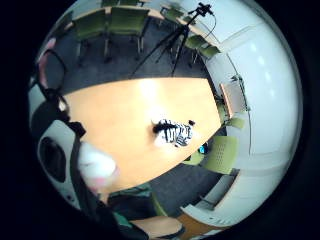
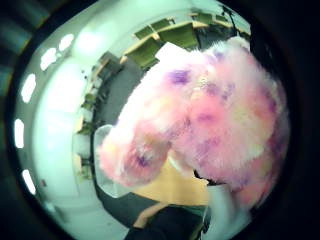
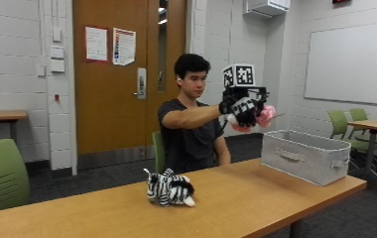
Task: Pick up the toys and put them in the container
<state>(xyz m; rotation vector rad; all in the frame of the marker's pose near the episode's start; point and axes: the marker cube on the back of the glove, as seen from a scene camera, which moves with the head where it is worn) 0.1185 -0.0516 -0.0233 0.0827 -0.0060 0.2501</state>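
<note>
Wooden table [image 3: 254,198] stretches below the raised gloved right hand [image 3: 244,109], whose fingers grasp a pink plush toy [image 3: 262,117] in the air. Below and just beyond it sits the grey container [image 3: 304,156]; the zebra toy [image 3: 168,187] stands well apart.

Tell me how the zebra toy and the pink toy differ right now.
The zebra toy is black-and-white striped; the pink toy is fluffy pink with purple and yellow patches. The zebra toy stands on the table; the pink toy is held up in the air by the gloved right hand, short of the grey container. The zebra toy is untouched; the pink toy is gripped. Both are soft plush toys, and neither is in the container.
</note>
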